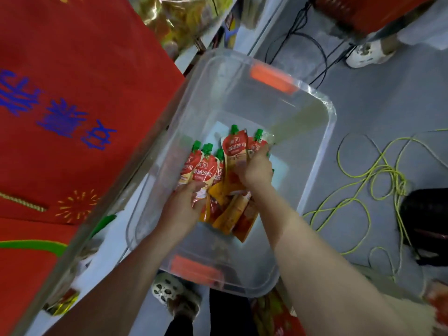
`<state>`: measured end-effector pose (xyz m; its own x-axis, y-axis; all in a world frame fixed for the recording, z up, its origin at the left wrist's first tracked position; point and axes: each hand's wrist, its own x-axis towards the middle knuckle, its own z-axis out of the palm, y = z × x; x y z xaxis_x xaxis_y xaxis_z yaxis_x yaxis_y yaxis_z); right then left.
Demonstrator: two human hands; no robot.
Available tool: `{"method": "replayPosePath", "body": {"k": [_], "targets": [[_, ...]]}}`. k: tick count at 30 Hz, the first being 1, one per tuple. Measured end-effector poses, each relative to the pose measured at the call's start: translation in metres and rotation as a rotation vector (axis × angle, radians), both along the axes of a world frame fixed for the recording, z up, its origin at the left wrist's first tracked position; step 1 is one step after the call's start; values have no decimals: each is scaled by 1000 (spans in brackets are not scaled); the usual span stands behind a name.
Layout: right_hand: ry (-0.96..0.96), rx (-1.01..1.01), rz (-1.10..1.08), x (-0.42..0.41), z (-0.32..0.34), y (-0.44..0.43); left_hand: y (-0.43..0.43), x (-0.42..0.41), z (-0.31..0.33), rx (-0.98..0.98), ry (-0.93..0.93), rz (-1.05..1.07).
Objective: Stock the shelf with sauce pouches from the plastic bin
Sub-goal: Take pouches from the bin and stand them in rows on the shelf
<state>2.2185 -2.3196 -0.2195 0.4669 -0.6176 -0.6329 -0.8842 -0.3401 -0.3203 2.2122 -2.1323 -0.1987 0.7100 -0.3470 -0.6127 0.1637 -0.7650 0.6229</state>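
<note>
A clear plastic bin (322,132) with orange latches sits on the floor below me. Inside it are red sauce pouches with green caps. My left hand (184,202) grips a fanned bunch of pouches (201,169) by their lower ends. My right hand (257,168) holds two upright pouches (236,147) just to the right of that bunch. More pouches (232,214) lie flat on the bin's floor under both hands. The shelf edge (116,185) runs diagonally on the left, touching the bin's left side.
A red cloth with blue characters (72,105) covers the left. Yellow cable (378,180) and black cables (312,44) lie on the grey floor to the right. A black object (426,224) sits far right. Another person's shoe (368,54) is at top right; my shoe (174,294) is below the bin.
</note>
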Motion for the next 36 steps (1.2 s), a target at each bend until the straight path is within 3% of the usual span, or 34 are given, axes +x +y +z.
{"method": "replayPosePath", "body": {"k": [4,8,11,13,18,23,25,27,29,31,33,36], "targets": [[-22,34,182,16,24,-16,-4,2,-8,18,-23,0],[-91,-122,292,3,42,-34,-26,3,-18,78,-146,-127],[-76,-285,451,-9,40,-40,-51,4,-33,209,-242,-298],[-52,-267,513,-10,33,-37,-64,7,-41,331,-261,-373],[-150,-211,374,-1,37,-39,-67,23,-21,363,-118,-315],[-274,-205,274,-11,55,-43,-39,12,23,275,-498,-92],[-248,-210,309,-15,51,-39,-31,2,19,347,-557,-196],[-175,-198,357,-16,39,-34,-28,-4,2,405,-485,-299],[-60,-185,419,-17,26,-27,-30,-3,-11,381,-439,-286],[17,-183,437,-17,16,-22,-39,3,-21,354,-508,-259],[33,-161,386,-14,12,-21,-52,13,-24,377,-577,-300],[34,-52,180,-5,5,-25,-70,21,-38,474,-507,-305]]}}
